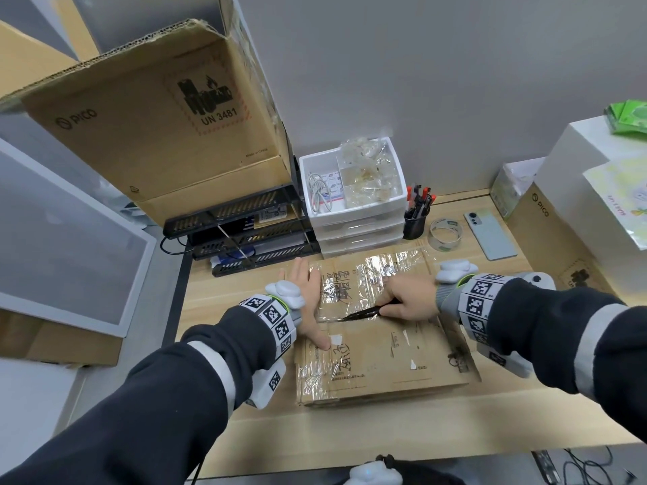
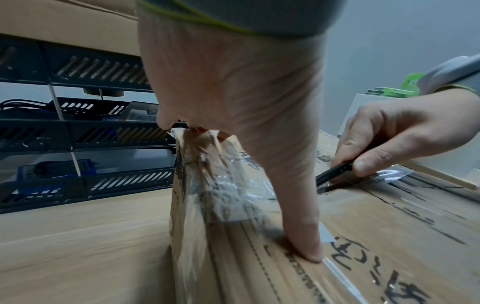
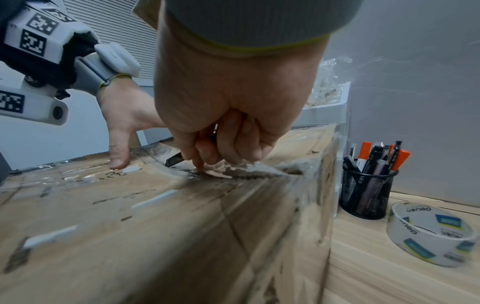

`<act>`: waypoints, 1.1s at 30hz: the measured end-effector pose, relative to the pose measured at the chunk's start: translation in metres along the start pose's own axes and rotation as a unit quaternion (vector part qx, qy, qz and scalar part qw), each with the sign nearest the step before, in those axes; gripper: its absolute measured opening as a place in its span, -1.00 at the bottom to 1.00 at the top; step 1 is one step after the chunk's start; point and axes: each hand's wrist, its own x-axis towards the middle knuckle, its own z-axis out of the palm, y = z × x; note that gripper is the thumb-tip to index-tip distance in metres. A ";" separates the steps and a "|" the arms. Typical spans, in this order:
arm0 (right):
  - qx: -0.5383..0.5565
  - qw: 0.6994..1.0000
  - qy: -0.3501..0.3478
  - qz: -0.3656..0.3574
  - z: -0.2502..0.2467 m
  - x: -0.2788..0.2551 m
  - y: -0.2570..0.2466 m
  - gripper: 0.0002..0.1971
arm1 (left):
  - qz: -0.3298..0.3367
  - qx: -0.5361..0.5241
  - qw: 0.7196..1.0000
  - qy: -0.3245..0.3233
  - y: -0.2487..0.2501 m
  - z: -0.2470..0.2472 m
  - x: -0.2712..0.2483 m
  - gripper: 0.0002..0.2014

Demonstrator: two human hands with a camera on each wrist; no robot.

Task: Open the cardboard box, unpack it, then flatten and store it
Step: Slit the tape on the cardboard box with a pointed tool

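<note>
Head view: cardboard box (image 1: 385, 358) under both hands (image 1: 308, 295)

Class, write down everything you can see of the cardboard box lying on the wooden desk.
The flat brown cardboard box lies on the light wooden desk, its top flaps closed. Crinkled clear tape, black handwriting and white label scraps cover its top. The left hand presses flat on its left side, thumb on the near flap. The right hand grips a slim black cutter, its tip at the centre seam. In the right wrist view the seam gapes at the box's right end.
</note>
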 end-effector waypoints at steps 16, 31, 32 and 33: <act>-0.002 1.000 -0.005 0.009 -0.006 -0.010 0.006 -0.73 | 0.095 -0.004 0.995 0.034 0.021 -0.002 0.001 0.45; -0.012 0.999 0.030 0.016 -0.005 -0.023 0.013 -0.75 | 0.098 -0.045 0.994 0.033 0.031 -0.002 0.003 0.52; -0.016 0.999 0.026 0.018 -0.005 -0.022 0.013 -0.75 | 0.098 -0.046 0.994 0.032 0.030 -0.001 0.004 0.52; -0.019 0.999 0.021 0.020 -0.006 -0.022 0.012 -0.74 | 0.099 -0.046 0.993 0.034 0.029 0.000 0.004 0.52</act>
